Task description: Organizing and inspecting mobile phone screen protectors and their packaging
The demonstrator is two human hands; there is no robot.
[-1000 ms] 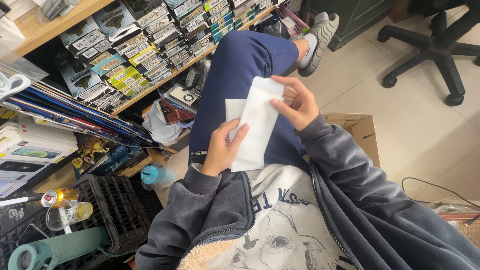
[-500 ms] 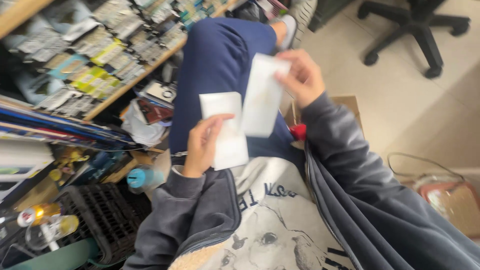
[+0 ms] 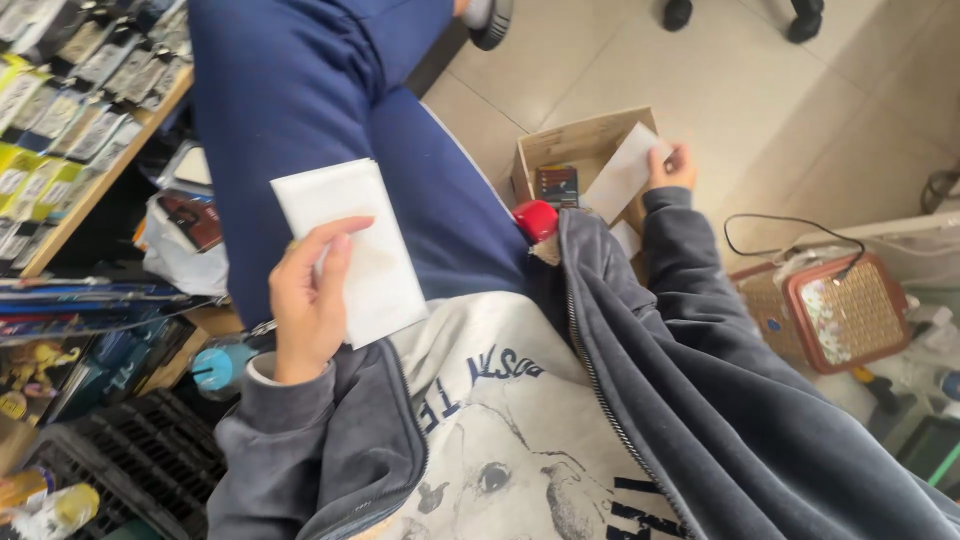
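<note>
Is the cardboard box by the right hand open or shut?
Open. The cardboard box has its flaps up, and a small dark packet shows inside; the right hand holds a white packet over its opening.

Shelf of packaged goods (image 3: 70, 110) at left, black crate (image 3: 140, 460) below, woven red-rimmed basket (image 3: 845, 310) at right

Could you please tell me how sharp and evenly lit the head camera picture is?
Head view: even daylight, no hard glare; the white flat packet in the left hand is sharp; the right hand over the brown cardboard box is slightly soft; the frame edges look stretched.
</note>
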